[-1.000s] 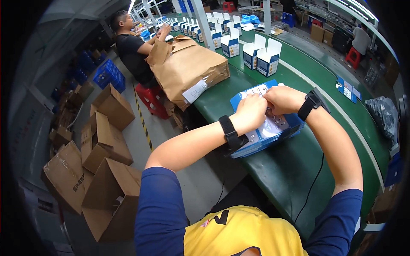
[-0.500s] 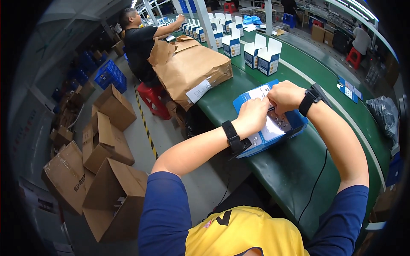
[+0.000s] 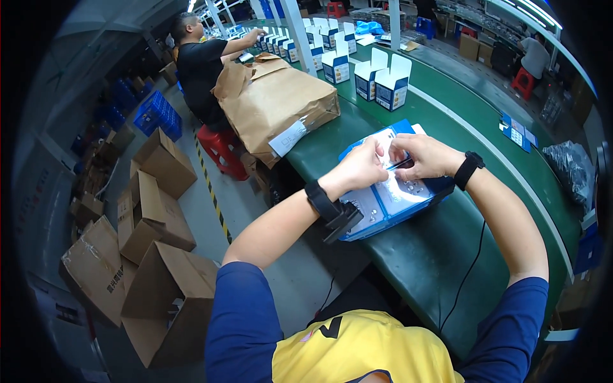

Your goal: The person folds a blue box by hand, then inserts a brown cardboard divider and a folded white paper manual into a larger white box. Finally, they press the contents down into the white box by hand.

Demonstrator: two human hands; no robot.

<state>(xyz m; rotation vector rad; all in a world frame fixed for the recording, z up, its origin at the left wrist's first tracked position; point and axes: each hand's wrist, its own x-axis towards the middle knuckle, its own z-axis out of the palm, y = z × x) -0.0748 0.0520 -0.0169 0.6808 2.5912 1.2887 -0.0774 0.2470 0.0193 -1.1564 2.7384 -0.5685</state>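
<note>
On the green bench in front of me sits a shallow blue box holding small clear parts on a pale, glossy surface. My left hand is over its left half, fingers curled and pressed together. My right hand faces it from the right, thumb and forefinger closed in a pinch. The fingertips of both hands meet around something small and dark, too hidden to name. Dark straps circle both wrists.
A large brown paper sack leans at the bench's left edge. Beyond are open blue-and-white cartons in rows and a co-worker. Cardboard boxes stand on the floor at left. A black cable crosses the bench; flat cartons lie right.
My hands have shifted slightly apart and turned, with the right fingers now bent down in a pinch. The view has moved a little. The co-worker's raised hand has lowered toward the cartons.
</note>
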